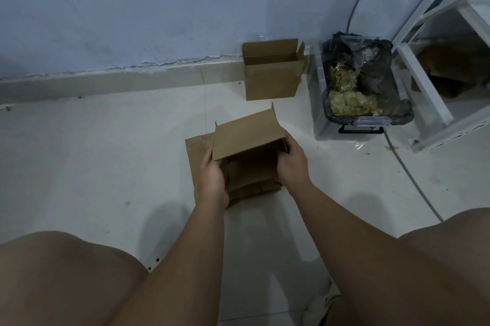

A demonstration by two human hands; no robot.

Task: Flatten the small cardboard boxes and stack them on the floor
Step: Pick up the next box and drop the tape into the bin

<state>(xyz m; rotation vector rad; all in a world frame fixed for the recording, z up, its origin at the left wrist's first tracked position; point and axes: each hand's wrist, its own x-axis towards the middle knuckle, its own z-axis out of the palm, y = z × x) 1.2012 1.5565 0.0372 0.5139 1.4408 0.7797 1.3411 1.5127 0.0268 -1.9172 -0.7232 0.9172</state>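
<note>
L hand [213, 179] & R hand [293, 164] each grip a side wall of the open brown cardboard box [246, 140], held over a flat brown cardboard sheet [193, 156] under the hands. Risk: an uneven squeeze could buckle a panel, so it lands skewed on the stack.

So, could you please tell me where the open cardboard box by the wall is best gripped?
Probably from above on the near side, pinching the front panel's top edge: the cardboard box stands upright with its top open, the wall is right behind and the plastic bin crowds its right.
</note>
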